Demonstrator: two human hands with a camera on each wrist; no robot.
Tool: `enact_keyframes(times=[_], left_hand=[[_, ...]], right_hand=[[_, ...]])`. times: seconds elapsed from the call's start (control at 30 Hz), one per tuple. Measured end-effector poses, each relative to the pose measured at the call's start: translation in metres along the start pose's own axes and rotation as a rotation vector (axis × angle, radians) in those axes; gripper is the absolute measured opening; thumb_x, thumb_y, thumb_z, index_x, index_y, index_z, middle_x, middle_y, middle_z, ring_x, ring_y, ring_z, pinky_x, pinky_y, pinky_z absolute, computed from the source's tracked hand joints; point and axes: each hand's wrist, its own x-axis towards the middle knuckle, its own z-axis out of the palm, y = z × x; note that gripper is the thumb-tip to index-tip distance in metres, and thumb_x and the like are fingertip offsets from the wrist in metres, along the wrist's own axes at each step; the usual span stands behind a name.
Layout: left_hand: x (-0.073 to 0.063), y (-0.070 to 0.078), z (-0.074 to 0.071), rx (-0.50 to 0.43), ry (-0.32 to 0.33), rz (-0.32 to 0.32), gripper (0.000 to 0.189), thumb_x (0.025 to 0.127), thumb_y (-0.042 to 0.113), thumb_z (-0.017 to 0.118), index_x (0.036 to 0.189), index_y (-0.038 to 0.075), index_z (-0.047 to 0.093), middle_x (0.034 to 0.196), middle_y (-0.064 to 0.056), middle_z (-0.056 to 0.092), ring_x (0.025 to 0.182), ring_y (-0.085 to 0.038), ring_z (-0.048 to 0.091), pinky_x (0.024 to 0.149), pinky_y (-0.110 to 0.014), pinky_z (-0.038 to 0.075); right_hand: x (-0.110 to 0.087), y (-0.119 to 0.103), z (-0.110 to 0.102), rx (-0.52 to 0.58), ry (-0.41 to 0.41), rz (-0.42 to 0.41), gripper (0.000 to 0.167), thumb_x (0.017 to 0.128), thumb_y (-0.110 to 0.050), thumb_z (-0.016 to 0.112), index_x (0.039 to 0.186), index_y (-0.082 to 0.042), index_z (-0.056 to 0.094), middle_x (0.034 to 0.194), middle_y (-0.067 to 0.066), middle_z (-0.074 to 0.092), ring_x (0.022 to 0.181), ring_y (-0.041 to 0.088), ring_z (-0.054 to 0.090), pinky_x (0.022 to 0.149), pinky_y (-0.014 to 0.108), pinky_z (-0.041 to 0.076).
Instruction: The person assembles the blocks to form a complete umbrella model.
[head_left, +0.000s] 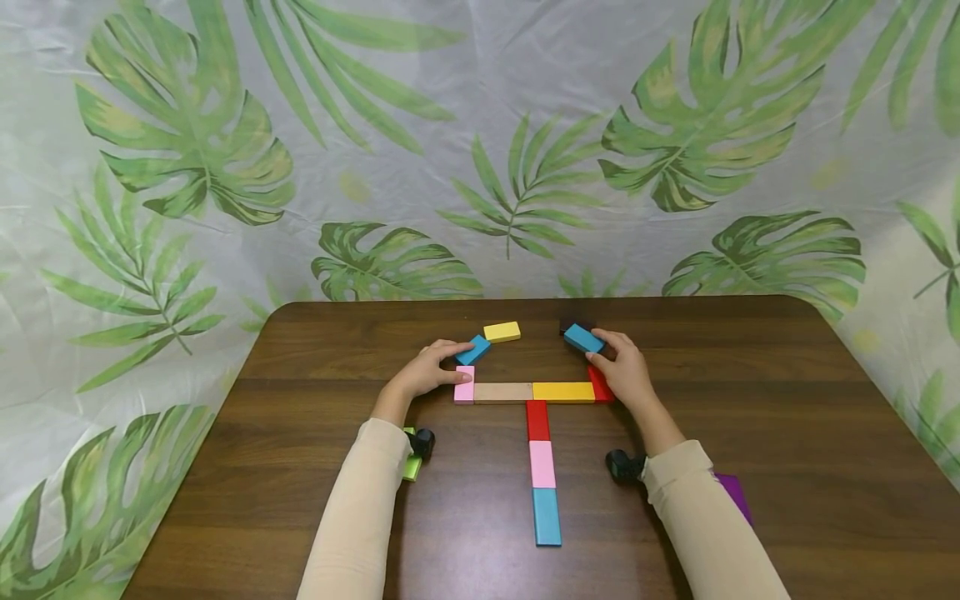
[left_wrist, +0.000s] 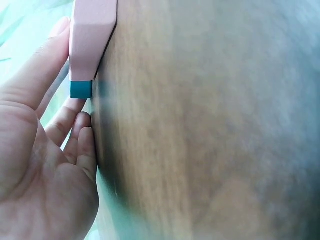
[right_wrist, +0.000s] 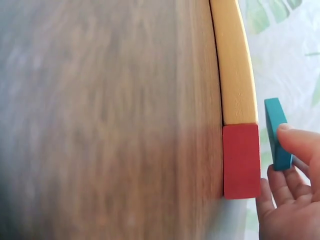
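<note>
My left hand (head_left: 422,373) is at the left end of a row of wooden blocks. Its thumb touches the upright-laid pink block (head_left: 465,385), while the extended index finger rests on a blue block (head_left: 472,350) just behind. On the other side, my right hand (head_left: 624,371) pinches a second blue block (head_left: 583,338) between thumb and fingers. That block is raised above the table in the right wrist view, beside the red end block (right_wrist: 241,161). Between the two ends lie a natural wood block (head_left: 503,392) and an orange-yellow block (head_left: 563,392).
From the row's middle, a red block (head_left: 537,420), a pink block (head_left: 542,464) and a light blue block (head_left: 547,517) run toward me. A yellow block (head_left: 502,332) and a black block (head_left: 567,324) lie behind. Green (head_left: 411,468) and purple (head_left: 735,496) pieces peek from under the forearms.
</note>
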Motion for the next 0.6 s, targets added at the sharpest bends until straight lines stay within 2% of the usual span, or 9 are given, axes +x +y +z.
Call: enact_keyframes(times=[0.4,0.6], left_hand=[[0.0001,0.0008,0.0002,-0.004,-0.005,0.005,0.059,0.081,0.027,0.067,0.135,0.022,0.044,0.134,-0.007,0.037,0.121,-0.029,0.029,0.096,-0.046,0.028],[0.0006,0.0,-0.0001,-0.001,-0.004,0.01,0.059,0.081,0.027,0.067,0.135,0.022,0.043,0.133,-0.008,0.037,0.121,-0.029,0.028,0.096,-0.047,0.028]], right_hand=[[0.0033,0.0049,0.007,-0.032,-0.047,0.029,0.041,0.087,-0.009,0.059,0.126,-0.001,0.05,0.127,0.023,0.042,0.115,0.039,0.039,0.096,0.05,0.03],[0.0043,0.0053,0.0081,-0.027,-0.06,0.052,0.04,0.087,-0.009,0.059,0.125,-0.002,0.051,0.127,0.023,0.042,0.115,0.038,0.039,0.096,0.049,0.031]])
